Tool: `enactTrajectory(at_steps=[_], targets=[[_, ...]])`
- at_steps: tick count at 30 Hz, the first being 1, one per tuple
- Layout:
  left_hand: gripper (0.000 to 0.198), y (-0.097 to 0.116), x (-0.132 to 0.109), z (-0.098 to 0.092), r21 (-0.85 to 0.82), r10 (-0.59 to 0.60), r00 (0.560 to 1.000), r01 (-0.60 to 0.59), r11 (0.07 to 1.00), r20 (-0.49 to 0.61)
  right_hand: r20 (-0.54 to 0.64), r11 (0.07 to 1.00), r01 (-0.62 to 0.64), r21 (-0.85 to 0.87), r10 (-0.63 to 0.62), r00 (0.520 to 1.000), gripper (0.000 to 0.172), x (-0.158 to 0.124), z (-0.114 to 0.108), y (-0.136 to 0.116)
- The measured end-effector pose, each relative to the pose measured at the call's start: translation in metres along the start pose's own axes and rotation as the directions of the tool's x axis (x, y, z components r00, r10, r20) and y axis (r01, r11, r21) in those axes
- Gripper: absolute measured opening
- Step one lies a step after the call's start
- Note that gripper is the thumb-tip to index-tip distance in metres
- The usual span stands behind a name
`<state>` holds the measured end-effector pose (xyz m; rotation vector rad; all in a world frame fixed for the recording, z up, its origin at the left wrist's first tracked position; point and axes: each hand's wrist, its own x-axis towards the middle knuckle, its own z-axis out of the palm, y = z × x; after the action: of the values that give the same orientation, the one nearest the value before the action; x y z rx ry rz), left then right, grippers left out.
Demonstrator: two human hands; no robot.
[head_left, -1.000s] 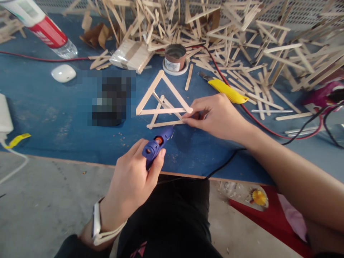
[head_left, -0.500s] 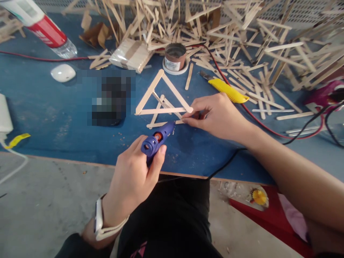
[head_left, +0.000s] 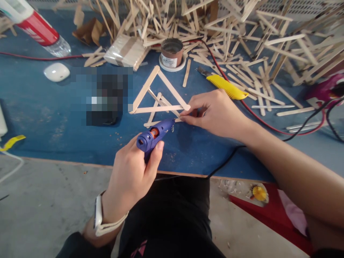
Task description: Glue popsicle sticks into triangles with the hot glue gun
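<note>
My left hand is wrapped round the handle of a purple hot glue gun. Its nozzle points away and to the right, close to the right corner of a frame of popsicle sticks. Two triangles make up this frame, a larger one tilted above a smaller one, with a stick running between them. My right hand pinches the frame at its right corner between thumb and fingers. Whether the nozzle touches the wood I cannot tell. A black cord lies on the table below my right forearm.
On the blue table stand a brown pot and a wrapped stick bundle. A yellow-handled cutter lies beyond my right hand. Many loose sticks cover the back. A white mouse and a bottle are at left.
The whole view has shifted slightly, so things on the table appear a little further left. Both hands keep their grips, and the glue gun's nozzle stays by the frame's right corner.
</note>
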<state>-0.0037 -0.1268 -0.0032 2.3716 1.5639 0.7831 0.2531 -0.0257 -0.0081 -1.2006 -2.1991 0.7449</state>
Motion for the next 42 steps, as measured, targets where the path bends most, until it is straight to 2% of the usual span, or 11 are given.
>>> enactTrajectory(at_steps=[11,18,32,42], targets=[[0.026,-0.0025,-0.0003,0.0023,0.013,0.001,1.0,0.0,1.0,-0.019,-0.005,1.0,-0.012,0.002,0.012,1.0,0.008,-0.0003,0.0004,0.0002],[0.028,-0.0036,0.0027,-0.0028,-0.041,-0.048,0.999,0.048,0.998,-0.004,-0.001,0.999,-0.054,0.009,0.054,0.999,0.007,0.0003,-0.0003,-0.0023],[0.033,-0.0008,0.0019,0.0011,0.007,-0.059,0.998,0.059,0.998,0.023,0.024,0.997,-0.078,-0.017,0.079,0.997,0.007,0.0002,-0.0021,-0.0036],[0.025,-0.0009,0.0013,0.0012,-0.001,-0.053,0.998,0.053,0.999,0.022,0.02,0.997,-0.07,-0.02,0.07,0.997,0.007,0.0004,-0.0022,-0.0031]])
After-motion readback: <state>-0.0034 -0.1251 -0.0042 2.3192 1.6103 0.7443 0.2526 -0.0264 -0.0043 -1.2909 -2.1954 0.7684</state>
